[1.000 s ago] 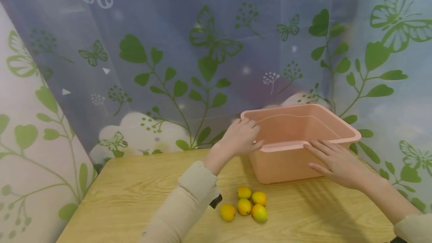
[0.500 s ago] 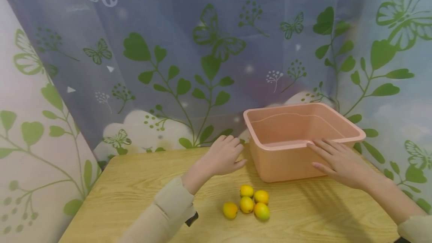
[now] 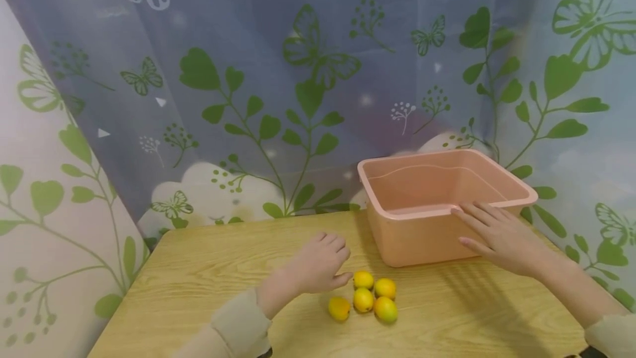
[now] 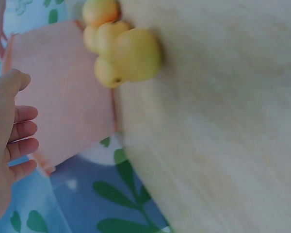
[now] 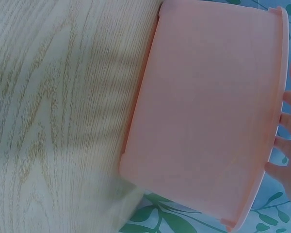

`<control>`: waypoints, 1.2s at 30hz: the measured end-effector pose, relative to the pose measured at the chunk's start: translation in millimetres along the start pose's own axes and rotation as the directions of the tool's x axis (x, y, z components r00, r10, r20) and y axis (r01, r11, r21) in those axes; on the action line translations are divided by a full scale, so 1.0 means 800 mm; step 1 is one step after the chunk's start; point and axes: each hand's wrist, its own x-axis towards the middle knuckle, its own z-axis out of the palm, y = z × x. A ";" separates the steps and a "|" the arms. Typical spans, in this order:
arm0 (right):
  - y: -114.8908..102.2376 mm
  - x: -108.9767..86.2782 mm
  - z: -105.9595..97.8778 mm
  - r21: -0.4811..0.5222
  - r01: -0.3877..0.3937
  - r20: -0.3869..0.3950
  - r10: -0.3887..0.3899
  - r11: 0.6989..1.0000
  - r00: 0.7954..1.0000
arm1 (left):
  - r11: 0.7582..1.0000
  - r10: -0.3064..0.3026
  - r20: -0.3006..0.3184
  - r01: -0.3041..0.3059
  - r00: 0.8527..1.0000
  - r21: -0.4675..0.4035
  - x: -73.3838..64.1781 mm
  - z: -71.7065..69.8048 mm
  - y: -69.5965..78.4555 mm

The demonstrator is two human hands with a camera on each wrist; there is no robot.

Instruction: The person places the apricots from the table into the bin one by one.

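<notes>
Head view: left hand near yellow fruits, seemingly raised

the head view looks forward and down over the counter from farthest back. both wrist views are closer and turned sideways, facing the outer wall of the tub, the left past the left hand. all three share the tub; head and left wrist share the yellow fruits.

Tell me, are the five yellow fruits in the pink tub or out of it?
Out: all five fruits lie on the table, nearer the head camera than the tub.
</notes>
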 end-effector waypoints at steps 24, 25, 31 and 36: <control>-0.001 0.000 0.001 0.008 -0.003 -0.001 0.003 1.000 1.000 | 0.996 0.055 0.198 -0.040 0.979 -0.075 -0.041 0.049 0.039; -0.001 0.000 0.001 0.006 -0.004 -0.002 0.004 1.000 1.000 | 0.996 0.055 0.200 -0.039 0.978 -0.085 -0.042 0.052 0.040; -0.002 0.000 0.002 0.012 -0.007 -0.001 0.007 1.000 1.000 | 0.993 0.063 0.200 -0.040 0.978 -0.114 -0.046 0.064 0.041; -0.002 0.001 0.001 0.015 -0.006 -0.004 0.006 1.000 1.000 | 0.992 0.068 0.217 -0.043 0.974 -0.119 -0.047 0.068 0.041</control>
